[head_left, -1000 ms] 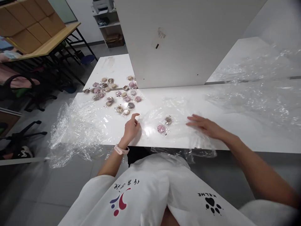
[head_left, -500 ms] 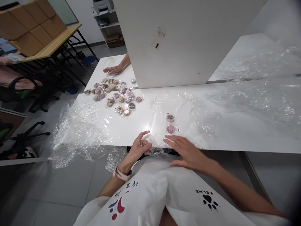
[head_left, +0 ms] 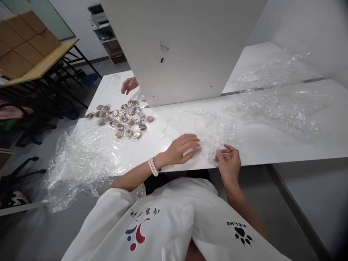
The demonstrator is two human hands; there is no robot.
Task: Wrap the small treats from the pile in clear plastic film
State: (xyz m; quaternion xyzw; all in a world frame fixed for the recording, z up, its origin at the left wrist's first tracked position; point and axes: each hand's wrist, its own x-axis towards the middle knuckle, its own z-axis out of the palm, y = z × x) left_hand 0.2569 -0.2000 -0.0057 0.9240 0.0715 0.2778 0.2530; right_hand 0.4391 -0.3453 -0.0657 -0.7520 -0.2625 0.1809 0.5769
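My left hand (head_left: pixel 182 149), with a pink watch band on its wrist, reaches over a crumpled sheet of clear plastic film (head_left: pixel 212 132). Its fingers are stretched out and curve down at the tips, slightly blurred. Just past the fingertips a small dark bit of a wrapped piece shows; the rest is covered by the hand or film. My right hand (head_left: pixel 229 163) is at the front edge of the white table, its thumb and fingers pinched on the film's near right part. To the left lies a spread of small round pieces (head_left: pixel 130 122) in clear wrappers, pink, brown and beige.
More film (head_left: pixel 81 156) hangs over the table's left front edge, and another heap (head_left: pixel 285 108) covers the right. An upright white panel (head_left: pixel 187 50) stands behind. Beyond it, another person's hand (head_left: pixel 129 85) is over the table (head_left: pixel 106 90). Cardboard boxes (head_left: pixel 24 43) stand at the far left.
My left hand has moved right, over where two wrapped pieces lay in view. My right hand has moved right and closed on the film. The film is folded and bunched. The other person's hand has drawn back.
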